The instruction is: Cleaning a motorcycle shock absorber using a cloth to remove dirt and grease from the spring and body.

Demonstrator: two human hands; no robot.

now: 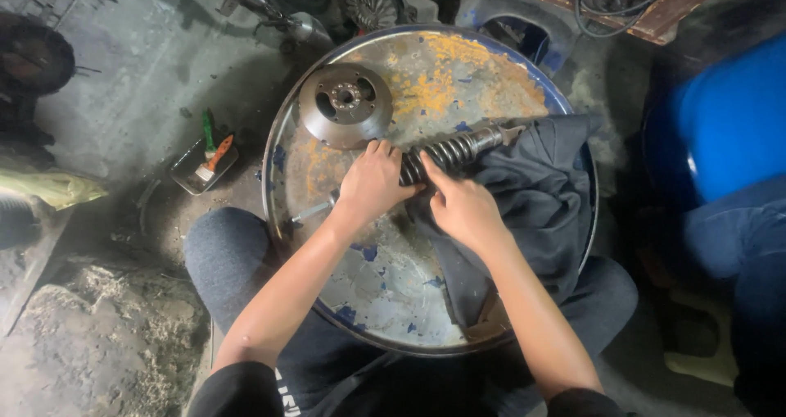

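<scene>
**Both hands on a spring shaft atop a drum lid**

The left hand (372,179) was wrapped round the lower end of a coiled spring shaft (449,152), which lay across the rusty round drum lid (393,286) used as the surface. The right hand (463,208) pressed on it w/ a dark cloth (536,196) beside. A metal disc (344,103) sat near the far-left rim; a small tray w/ brushes (205,161) was on the floor.

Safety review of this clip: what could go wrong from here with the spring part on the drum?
1. The coil-spring shock absorber lies across the rusty drum lid; it might roll.
2. Left hand and right hand are bare on the coils: possible pinch.
3. The dark cloth beside it could snag.
</scene>
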